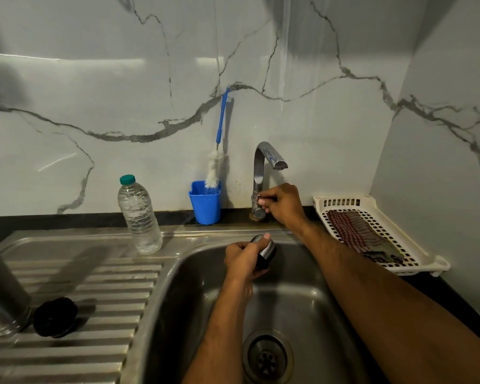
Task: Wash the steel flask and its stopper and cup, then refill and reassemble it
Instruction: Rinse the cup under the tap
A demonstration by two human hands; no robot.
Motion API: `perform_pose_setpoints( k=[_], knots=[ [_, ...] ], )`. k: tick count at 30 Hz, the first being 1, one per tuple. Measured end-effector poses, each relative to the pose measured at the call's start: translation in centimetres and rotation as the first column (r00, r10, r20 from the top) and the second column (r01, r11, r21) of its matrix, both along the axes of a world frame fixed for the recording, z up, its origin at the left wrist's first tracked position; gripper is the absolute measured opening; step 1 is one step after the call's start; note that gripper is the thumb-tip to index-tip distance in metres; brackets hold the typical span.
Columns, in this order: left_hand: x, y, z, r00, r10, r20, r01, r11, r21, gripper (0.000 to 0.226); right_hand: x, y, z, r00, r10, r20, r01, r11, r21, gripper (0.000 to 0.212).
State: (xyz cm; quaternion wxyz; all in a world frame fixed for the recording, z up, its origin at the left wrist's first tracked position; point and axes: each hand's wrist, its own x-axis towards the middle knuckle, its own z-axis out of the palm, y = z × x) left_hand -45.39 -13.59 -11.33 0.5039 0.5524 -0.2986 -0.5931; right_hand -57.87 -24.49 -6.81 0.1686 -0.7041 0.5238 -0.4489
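At frame centre, left hand (243,259) clamps the cup (265,252); right hand (281,203) grips the tap lever (259,202). Sudden flow may splash.

Steel drainboard (100,275) beside the sink basin (311,300), bearing the flask body (3,289), black stopper (55,317) and water bottle (139,217). Dark tabletop (67,220) behind carries blue cup (205,203) and white basket (383,234).
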Motion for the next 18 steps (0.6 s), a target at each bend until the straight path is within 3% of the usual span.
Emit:
perform_pose_setpoints(
  k=[3, 7, 18],
  knots=[
    [-0.1, 0.2, 0.1, 1.0, -0.007, 0.001, 0.007, 1.0, -0.007, 0.045, 0.2, 0.0, 0.4, 0.999, 0.025, -0.047, -0.025, 1.0, -0.002, 0.021],
    [-0.2, 0.3, 0.3, 1.0, -0.007, 0.022, 0.007, 1.0, 0.0, 0.052, 0.1, 0.0, 0.7, 0.996, 0.047, -0.078, -0.048, 0.999, -0.005, 0.022],
    [-0.2, 0.3, 0.0, 0.997, -0.034, 0.069, 0.032, 0.999, 0.022, 0.056, 0.1, 0.5, 0.9, 0.996, 0.077, 0.041, -0.08, 0.995, 0.068, 0.02]
  ],
)
